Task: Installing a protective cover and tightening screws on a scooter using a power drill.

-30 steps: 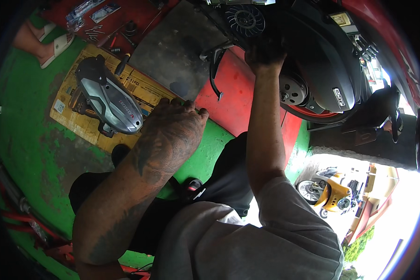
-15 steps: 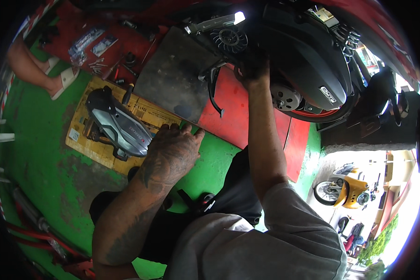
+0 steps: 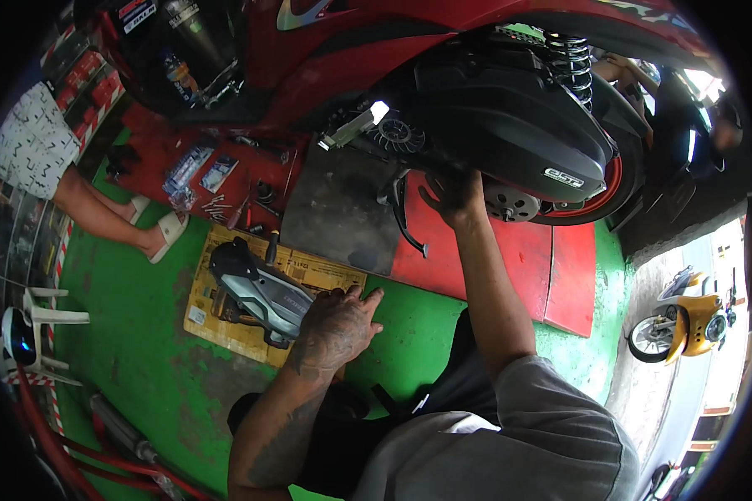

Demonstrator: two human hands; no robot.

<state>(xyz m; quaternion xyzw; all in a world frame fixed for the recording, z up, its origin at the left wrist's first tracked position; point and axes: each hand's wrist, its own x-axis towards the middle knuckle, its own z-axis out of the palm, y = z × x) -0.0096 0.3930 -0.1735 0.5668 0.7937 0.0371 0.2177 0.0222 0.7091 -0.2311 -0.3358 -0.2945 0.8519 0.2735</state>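
My left hand (image 3: 338, 324) hangs over the green floor, palm down with fingers apart, holding nothing visible. Beside its fingers lies a silver-and-black scooter cover (image 3: 263, 294) on a flattened yellow carton (image 3: 251, 344). My right hand (image 3: 459, 200) reaches up under the black engine-side housing (image 3: 501, 125) of a red scooter. Its visible fingers are spread, though some tips vanish in shadow, so what they touch is hidden. Just right of it shows a round metal clutch drum (image 3: 510, 202); a finned fan wheel (image 3: 399, 134) sits to its left.
A black kickstand (image 3: 399, 217) stands before my right hand. Hand tools and plastic packets (image 3: 192, 167) lie on the red platform. A screwdriver (image 3: 272, 247) rests beside the cover. Another person's legs (image 3: 109, 204) stand at left. A yellow motorbike (image 3: 685, 326) is parked outside at right.
The view has shifted, showing more of the red scooter and the person at left. My right hand stays under the housing, its spread fingers now clearer. My left hand remains beside the cover.
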